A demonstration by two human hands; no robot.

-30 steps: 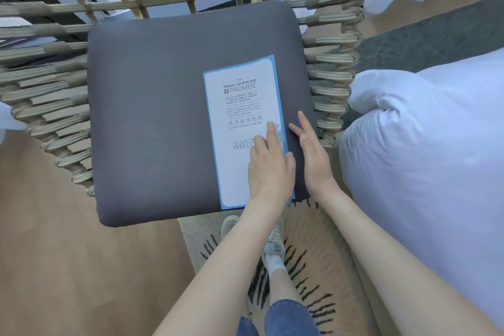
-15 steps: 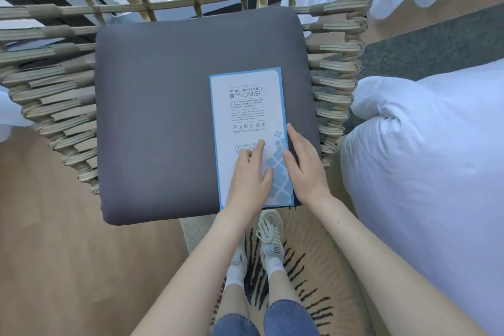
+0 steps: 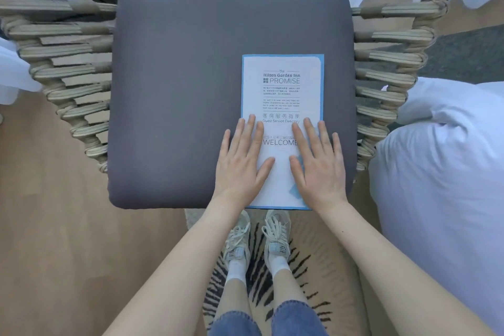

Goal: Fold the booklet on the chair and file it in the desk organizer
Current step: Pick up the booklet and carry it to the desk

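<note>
A white booklet (image 3: 282, 84) with a blue border lies closed and flat on the right half of the chair's grey seat cushion (image 3: 177, 95), its lower edge at the cushion's front. My left hand (image 3: 241, 161) rests palm down with fingers spread on the booklet's lower left edge and the cushion beside it. Over the booklet's lower right part, my right hand (image 3: 317, 163) lies flat the same way. Neither hand grips anything. No desk organizer is in view.
The chair has a woven wicker frame (image 3: 81, 90) around the cushion. A white duvet (image 3: 447, 172) bulges at the right, close to the chair. My feet in white sneakers (image 3: 256, 237) stand on a striped rug (image 3: 313, 267) over a wooden floor.
Both hands have gone from fingertip contact near the booklet's right edge to lying flat and spread on its lower part. The booklet now sits squarer on the cushion, and the view is closer.
</note>
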